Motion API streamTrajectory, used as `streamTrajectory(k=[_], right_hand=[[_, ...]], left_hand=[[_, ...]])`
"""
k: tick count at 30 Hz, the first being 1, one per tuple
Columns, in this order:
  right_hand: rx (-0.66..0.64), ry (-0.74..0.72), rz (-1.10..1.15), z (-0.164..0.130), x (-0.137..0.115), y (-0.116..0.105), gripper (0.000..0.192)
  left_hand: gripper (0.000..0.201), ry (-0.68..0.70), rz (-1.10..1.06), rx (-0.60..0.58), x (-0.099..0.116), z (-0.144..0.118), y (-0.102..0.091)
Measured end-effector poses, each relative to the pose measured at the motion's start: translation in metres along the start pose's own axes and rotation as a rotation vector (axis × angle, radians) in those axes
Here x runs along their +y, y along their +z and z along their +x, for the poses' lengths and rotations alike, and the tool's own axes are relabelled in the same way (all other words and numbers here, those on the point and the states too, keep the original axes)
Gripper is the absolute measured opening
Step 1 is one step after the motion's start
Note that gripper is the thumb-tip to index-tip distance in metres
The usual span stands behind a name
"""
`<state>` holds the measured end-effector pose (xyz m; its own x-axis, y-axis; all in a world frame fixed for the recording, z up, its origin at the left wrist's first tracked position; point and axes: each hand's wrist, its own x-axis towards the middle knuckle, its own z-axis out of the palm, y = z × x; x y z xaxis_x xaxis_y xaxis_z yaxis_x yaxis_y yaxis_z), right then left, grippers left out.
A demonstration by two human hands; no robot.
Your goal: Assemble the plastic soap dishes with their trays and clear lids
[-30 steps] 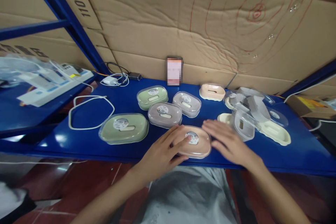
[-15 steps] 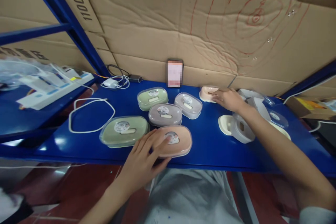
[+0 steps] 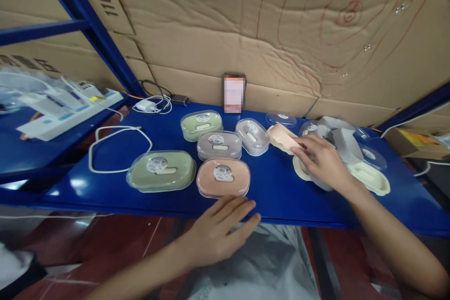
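Note:
My right hand (image 3: 321,157) grips a peach oval plastic box shell (image 3: 283,137), tilted and without its cover. Just behind it lies a clear lid (image 3: 281,119) with a round label. My left hand (image 3: 223,229), fingers stretched out, is at the front edge by a closed peach oval box (image 3: 223,178). It holds nothing. Beside and behind that box are closed boxes with clear lids: a green box (image 3: 161,171), a second green box (image 3: 201,125), a grey-mauve box (image 3: 219,146) and another grey-mauve box (image 3: 252,137).
At right are grey box shells (image 3: 346,145), a cream tray (image 3: 371,179) and a clear labelled lid (image 3: 374,157). A phone (image 3: 234,93) leans on the cardboard (image 3: 190,33). Left are a looped white cable (image 3: 91,150), a charger (image 3: 146,105) and a power strip (image 3: 70,112).
My right hand has lifted the peach shell and brought it nearer, showing the clear lid behind. My left hand has let go of the closed peach box and moved toward the front edge.

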<state>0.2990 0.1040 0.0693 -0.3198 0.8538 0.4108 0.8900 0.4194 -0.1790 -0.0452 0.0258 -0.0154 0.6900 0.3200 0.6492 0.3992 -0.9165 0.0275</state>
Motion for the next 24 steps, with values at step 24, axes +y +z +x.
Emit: streamTrajectory(k=[24], right_hand=[[-0.115, 0.07, -0.362, 0.007, 0.012, 0.044, 0.038]], left_hand=[[0.044, -0.121, 0.013, -0.259, -0.021, 0.012, 0.008]])
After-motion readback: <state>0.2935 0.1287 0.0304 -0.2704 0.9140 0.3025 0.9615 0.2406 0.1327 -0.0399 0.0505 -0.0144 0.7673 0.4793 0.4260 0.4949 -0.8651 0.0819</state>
